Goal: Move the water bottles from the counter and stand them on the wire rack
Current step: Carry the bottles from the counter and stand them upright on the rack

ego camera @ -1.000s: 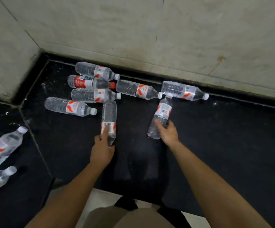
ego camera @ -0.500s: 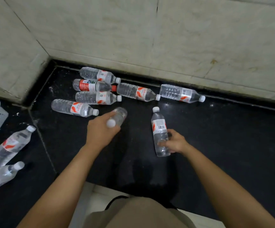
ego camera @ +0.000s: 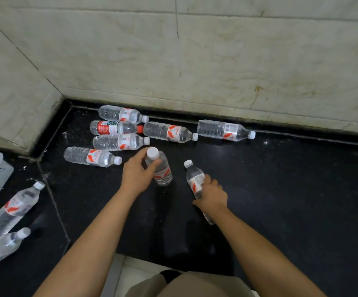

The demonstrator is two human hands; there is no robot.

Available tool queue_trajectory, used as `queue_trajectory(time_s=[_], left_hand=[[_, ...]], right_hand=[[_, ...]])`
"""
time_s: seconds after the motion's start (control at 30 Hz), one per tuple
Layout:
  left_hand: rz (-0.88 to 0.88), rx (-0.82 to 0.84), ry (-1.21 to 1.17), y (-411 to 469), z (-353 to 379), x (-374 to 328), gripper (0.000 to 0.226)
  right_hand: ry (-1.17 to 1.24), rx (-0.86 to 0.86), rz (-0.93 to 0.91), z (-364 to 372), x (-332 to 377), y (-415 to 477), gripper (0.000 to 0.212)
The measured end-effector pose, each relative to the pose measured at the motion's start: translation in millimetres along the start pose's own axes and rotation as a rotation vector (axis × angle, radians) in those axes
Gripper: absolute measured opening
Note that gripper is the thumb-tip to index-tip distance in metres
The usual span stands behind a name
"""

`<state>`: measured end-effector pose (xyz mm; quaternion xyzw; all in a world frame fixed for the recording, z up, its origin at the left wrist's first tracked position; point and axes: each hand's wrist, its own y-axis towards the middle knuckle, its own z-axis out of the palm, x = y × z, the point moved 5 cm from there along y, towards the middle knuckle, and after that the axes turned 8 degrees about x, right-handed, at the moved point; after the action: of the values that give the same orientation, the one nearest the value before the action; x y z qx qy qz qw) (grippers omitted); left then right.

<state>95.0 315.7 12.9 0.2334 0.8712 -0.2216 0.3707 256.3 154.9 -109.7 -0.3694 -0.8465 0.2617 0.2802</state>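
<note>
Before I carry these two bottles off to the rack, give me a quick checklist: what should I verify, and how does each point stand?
1. Left hand grips left bottle: ok, fingers curl round it below the cap.
2. Right hand grips right bottle: ok, held at the label.
3. Caps on: ok, a white cap shows on each.
4. Both lifted off the counter: cannot tell; the right bottle's base is hidden by the forearm.
5. Nearest lying bottle untouched: ok, it lies close to the left hand but apart from it.
6. Rack in sight: not ok, it is out of view.
</note>
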Motion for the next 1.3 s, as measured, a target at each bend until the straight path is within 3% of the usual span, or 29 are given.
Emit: queue_trajectory(time_s=[0.17,0.23,0.3,0.37,0.43,0.7,0.9,1.13,1.3], left_hand=[[-0.041,0.032,-0.094,7.9,3.9,8.9,0.039],[-0.052,0.042,-0.13,12.7,11.0,8.3,0.03],[-0.045,0.06,-0.134,15.1,19.2,3.9,0.024],[-0.025,0.075,-0.121,16.7,26.7,-0.4,0.027],[-0.016,0.09,-0.103,18.2,32.8,1.9,0.044],[-0.005,0.128,-0.109,26.8,34.5,20.1,0.08],[0.061,0.174,-0.177,35.4,40.0,31.7,0.075],[0.103,0.322,-0.16,42.9,82.4,2.4,0.081],[0.094,0.471,-0.467,-3.9,132.6,-68.5,0.051]], right_hand=[[0.684,0.019,0.038,-25.4,-35.0,1.1,0.071],[0.997,-0.002,0.017,-30.9,-38.7,-4.3,0.069],[1.154,-0.079,-0.012,-33.4,-40.2,-10.0,0.069],[1.198,-0.181,-0.026,-31.5,-43.2,-15.1,0.07],[1.162,-0.233,-0.028,-25.3,-47.2,-19.9,0.073],[1.175,-0.251,0.016,-25.6,-56.5,-21.4,0.077],[1.358,-0.383,0.056,-8.6,-67.8,-58.2,0.061],[1.564,-0.466,0.048,5.8,-98.0,-110.8,0.059],[1.62,-0.557,0.064,-3.3,-136.0,-160.0,0.055]])
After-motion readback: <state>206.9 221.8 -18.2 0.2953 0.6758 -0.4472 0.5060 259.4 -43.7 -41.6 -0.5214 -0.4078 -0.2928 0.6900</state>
